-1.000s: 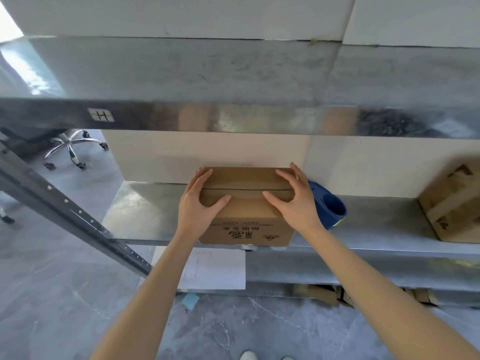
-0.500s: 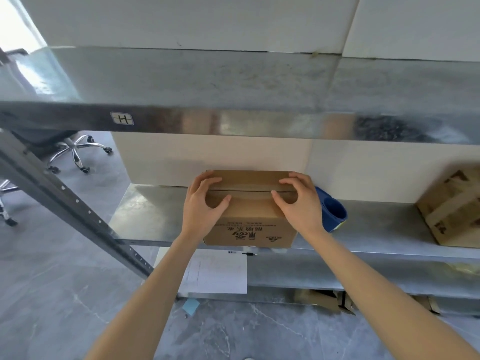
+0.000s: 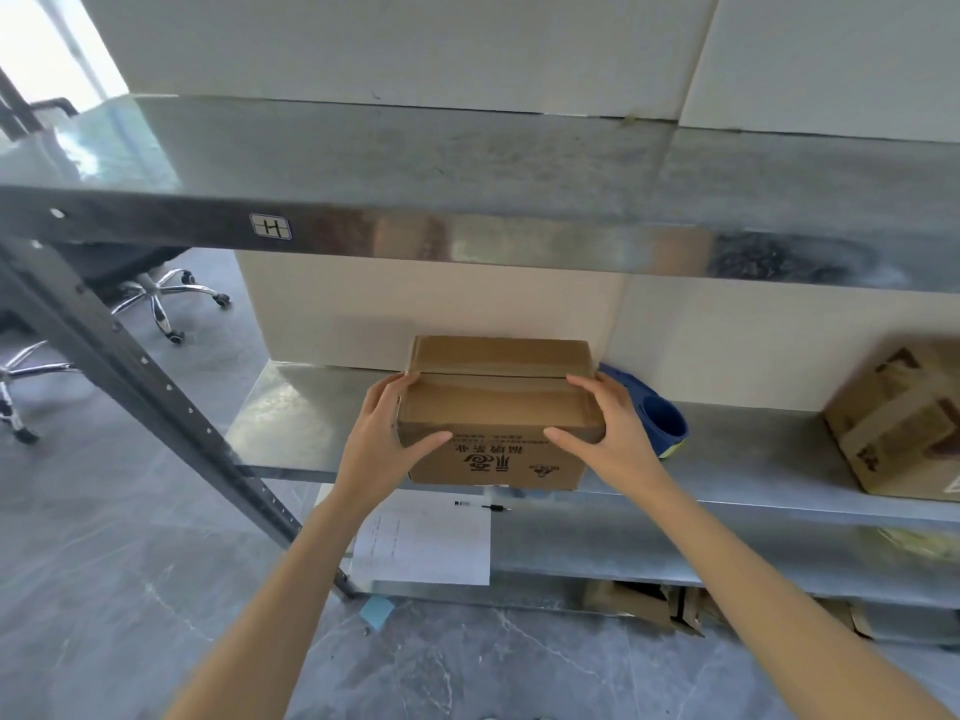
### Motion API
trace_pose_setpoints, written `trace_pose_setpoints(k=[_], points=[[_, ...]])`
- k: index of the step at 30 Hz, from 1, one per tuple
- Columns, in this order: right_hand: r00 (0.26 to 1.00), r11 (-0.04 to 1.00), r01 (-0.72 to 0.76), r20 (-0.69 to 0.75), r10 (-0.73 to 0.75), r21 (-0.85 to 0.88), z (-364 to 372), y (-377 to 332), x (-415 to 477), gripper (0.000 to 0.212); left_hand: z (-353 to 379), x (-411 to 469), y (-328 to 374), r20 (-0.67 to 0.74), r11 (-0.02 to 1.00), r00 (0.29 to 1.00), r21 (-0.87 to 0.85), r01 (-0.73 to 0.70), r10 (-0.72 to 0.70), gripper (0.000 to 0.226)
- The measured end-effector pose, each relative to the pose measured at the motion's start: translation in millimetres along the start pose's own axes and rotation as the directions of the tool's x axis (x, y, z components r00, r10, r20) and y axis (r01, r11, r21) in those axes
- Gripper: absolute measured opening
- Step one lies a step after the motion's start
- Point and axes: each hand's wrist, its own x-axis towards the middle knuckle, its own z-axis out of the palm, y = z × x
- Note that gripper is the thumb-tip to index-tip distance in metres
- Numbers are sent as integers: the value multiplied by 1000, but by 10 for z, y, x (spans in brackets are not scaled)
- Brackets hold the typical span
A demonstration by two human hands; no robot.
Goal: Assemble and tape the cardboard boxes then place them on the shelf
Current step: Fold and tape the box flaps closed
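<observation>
Head view, looking forward and down at a metal rack. A small box (image 3: 496, 407) stands on the middle shelf (image 3: 291, 423), at its front edge, with its printed front face toward the viewer and the print upside down. The top flaps are closed and meet in a seam running left to right; whether tape covers the seam cannot be told.

The left hand (image 3: 382, 439) grips the box's left end: fingers curled over the top left edge, thumb laid across the front face. The right hand (image 3: 610, 439) mirrors it at the right end, fingers over the top right edge and thumb on the front face. Both forearms reach up from the bottom of the frame.

Just right of the box, behind the right hand, lies a blue tape dispenser (image 3: 662, 423). Well apart at the shelf's far right stands a second, taped box (image 3: 904, 423), tilted. The upper shelf (image 3: 363, 163) carries a small label (image 3: 270, 227) on its front rim.

On the lower shelf (image 3: 623, 548) lie a sheet of paper (image 3: 426, 543) and a pen (image 3: 480, 506). Flattened cardboard (image 3: 639, 605) sits beneath it. A blue note (image 3: 377, 611) lies on the grey floor (image 3: 104, 589); chair bases (image 3: 161, 298) stand at left behind the rack's post (image 3: 130, 381).
</observation>
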Motion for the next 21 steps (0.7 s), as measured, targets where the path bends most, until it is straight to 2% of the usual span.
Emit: trace_pose_setpoints(k=[3,10,13,16,21], points=[[1000,1000,1,11,-1,-5,87,-43,88,69,-70,33,-42,-25,1000,999,-11,29,-29,77],[986,995,57,152,-68,76,272,-196,328,61,-377,47,-187,-93,994,990,24,104,-102,73],[997,992,23,68,-32,128,109,-18,380,56,-357,25,-186,-116,995,988,7,103,-101,73],[998,998,-28,-58,25,-56,-94,384,400,47,-278,11,-162,-158,992,979,-11,130,-130,74],[987,926,-152,-96,127,-344,-273,927,285,49,-136,33,-103,-159,989,977,-38,140,-144,75]])
